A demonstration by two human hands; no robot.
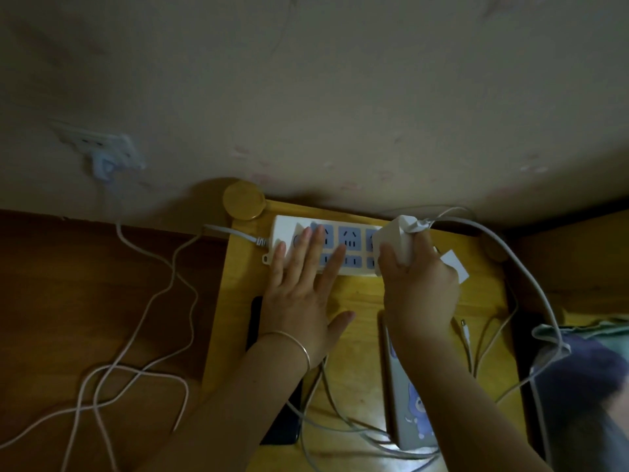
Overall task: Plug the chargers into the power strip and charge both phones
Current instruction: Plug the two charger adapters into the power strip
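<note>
A white power strip (350, 240) with blue sockets lies along the back of a small wooden table (360, 294), against the wall. My left hand (303, 287) rests flat on the strip's left half, fingers spread. My right hand (418, 284) grips a white charger block (394, 241) over the strip's right end, its grey cable (531, 267) looping off to the right. A second white charger (454, 265) lies just right of that hand. A dark phone (253, 318) lies under my left forearm. A phone in a light case with a blue cartoon (412, 403) lies under my right forearm.
A wall socket (92, 143) with a plug sits at upper left, and its white cord (143, 318) trails in loops over the brown floor. Loose cables (340, 417) cross the table's front, and a free cable tip (464, 327) lies right of the cased phone. Bedding (592, 369) lies at right.
</note>
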